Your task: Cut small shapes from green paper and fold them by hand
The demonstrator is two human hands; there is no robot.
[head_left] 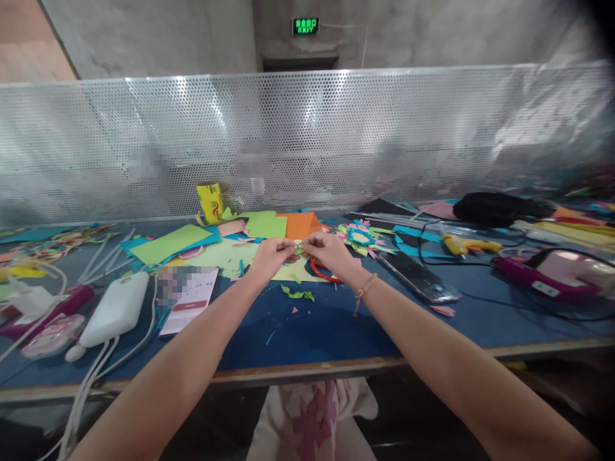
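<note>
My left hand [271, 256] and my right hand [329, 251] meet over the middle of the table, fingertips pinched together. Between them is a small light-green paper piece [298, 248], gripped from both sides and mostly covered by the fingers. Just below on the blue tabletop lie curled green paper scraps [298, 293]. The red-handled scissors [324, 272] rest partly behind my right hand. To the right of that hand sits a layered paper flower [359, 235] in blue, pink and green.
A phone with a lit screen [189, 301] and a white power bank [115, 308] with cables lie left. A dark phone [418, 276], a yellow glue gun [468, 244] and a purple power strip [542, 278] lie right. Coloured sheets and a perforated metal screen [307, 141] stand behind.
</note>
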